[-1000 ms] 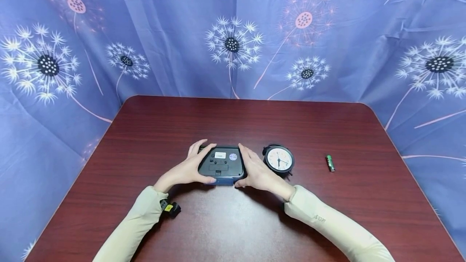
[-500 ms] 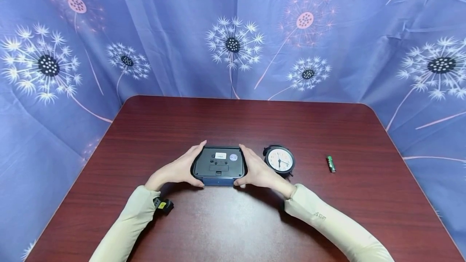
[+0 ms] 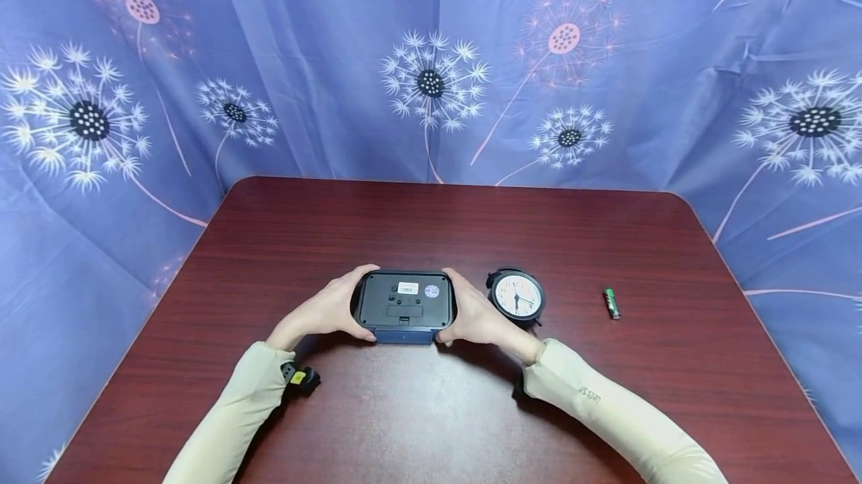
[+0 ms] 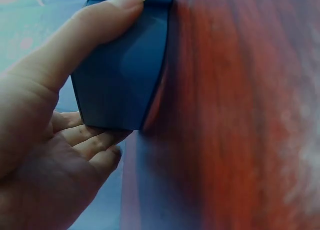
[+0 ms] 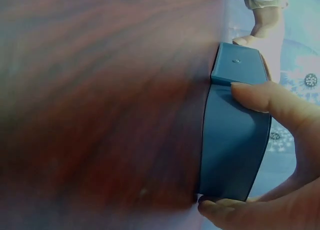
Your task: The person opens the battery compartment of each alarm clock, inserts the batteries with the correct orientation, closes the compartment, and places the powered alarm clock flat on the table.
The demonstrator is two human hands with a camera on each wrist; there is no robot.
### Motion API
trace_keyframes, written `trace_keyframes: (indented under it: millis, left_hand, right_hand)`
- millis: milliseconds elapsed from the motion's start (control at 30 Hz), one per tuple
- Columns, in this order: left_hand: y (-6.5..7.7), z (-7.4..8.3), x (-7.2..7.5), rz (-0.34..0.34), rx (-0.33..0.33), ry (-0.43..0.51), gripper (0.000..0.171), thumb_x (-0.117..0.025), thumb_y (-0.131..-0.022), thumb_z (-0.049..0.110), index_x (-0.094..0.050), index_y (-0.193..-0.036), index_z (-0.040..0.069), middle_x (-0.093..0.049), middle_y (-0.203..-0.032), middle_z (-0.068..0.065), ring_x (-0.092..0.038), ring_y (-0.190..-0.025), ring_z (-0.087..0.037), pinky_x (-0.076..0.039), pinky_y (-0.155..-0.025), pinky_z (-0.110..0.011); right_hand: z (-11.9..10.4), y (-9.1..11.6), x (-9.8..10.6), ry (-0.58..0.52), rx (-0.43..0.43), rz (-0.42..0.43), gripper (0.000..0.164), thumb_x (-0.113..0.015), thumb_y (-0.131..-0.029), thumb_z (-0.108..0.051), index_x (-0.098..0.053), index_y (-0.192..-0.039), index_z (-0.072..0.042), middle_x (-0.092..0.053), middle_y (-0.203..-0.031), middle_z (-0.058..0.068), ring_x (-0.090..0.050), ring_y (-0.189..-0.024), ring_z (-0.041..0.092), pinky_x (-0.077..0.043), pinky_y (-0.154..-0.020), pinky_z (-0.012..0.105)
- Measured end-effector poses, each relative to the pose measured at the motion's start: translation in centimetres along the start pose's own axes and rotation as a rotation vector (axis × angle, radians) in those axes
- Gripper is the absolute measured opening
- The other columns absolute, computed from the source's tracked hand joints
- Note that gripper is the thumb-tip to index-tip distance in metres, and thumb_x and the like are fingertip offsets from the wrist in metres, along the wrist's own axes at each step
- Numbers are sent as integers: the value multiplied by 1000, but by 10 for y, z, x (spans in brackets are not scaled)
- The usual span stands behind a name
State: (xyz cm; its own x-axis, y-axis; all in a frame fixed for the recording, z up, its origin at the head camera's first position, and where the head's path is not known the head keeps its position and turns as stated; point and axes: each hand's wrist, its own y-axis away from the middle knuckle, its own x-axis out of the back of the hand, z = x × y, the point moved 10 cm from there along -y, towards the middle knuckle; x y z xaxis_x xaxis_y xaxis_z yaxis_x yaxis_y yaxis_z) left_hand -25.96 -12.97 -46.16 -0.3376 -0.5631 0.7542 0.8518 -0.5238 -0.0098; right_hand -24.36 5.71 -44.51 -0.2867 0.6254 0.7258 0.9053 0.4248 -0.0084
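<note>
A dark blue, box-shaped electronic device lies on the table with its black back panel up. Two stickers, small screw holes and a battery cover show on that panel; the cover is in place. At its left end my left hand grips it, thumb on the near edge and fingers at the far side. My right hand holds the opposite end the same way, thumb on the tapered blue side and fingertips at the far corner. What is on the device's underside is hidden.
A round black alarm clock with a white face stands just right of my right hand. Farther right lies a green battery. The dark red wooden table ends at a blue dandelion-print curtain behind it.
My left hand has slid left off the back panel to the device's left end, uncovering that corner. The right hand has barely moved, and the device stays in place.
</note>
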Motion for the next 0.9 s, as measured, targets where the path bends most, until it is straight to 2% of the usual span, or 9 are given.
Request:
trace_keyframes:
  millis: [100, 300, 500, 700, 900]
  left_hand:
    - [-1, 1, 0, 8, -9, 3, 111, -94, -52, 38, -37, -143, 10, -58, -125, -6, -56, -105, -19, -47, -91, -41]
    - [-1, 1, 0, 23, -13, 23, 110, -94, -51, 39, -39, -142, 14, -61, -120, -3, -58, -101, -17, -47, -89, -39]
    - [0, -2, 2, 26, -7, 36, 110, -95, -49, 40, -39, -142, 18, -63, -116, 2, -59, -99, -13, -48, -87, -36]
    - [1, 2, 8, 43, -37, 54, 110, -95, -49, 42, -41, -141, 17, -65, -114, 4, -60, -99, -12, -48, -88, -36]
    - [2, 5, 10, 25, -41, 84, 110, -95, -51, 39, -38, -142, 18, -65, -117, 3, -62, -109, -14, -48, -93, -38]
  right_hand:
    - [3, -1, 1, 6, -14, 11, 106, -89, -49, -7, -36, -140, 3, -59, -123, 20, -56, -110, 31, -45, -97, 46]
    - [11, -3, 1, -12, -64, 9, 109, -91, -46, -7, -39, -142, -4, -61, -119, 13, -58, -105, 26, -45, -97, 42]
    - [10, -2, 3, -20, -78, 7, 110, -91, -47, -9, -39, -143, -6, -62, -121, 14, -58, -107, 26, -45, -98, 44]
    - [10, -1, 6, -31, -112, -16, 111, -91, -50, -10, -36, -146, -8, -61, -127, 15, -57, -112, 27, -44, -101, 44]
    - [8, 0, 9, -37, -124, -29, 112, -91, -51, -12, -35, -147, -10, -60, -128, 13, -57, -113, 27, -44, -101, 45]
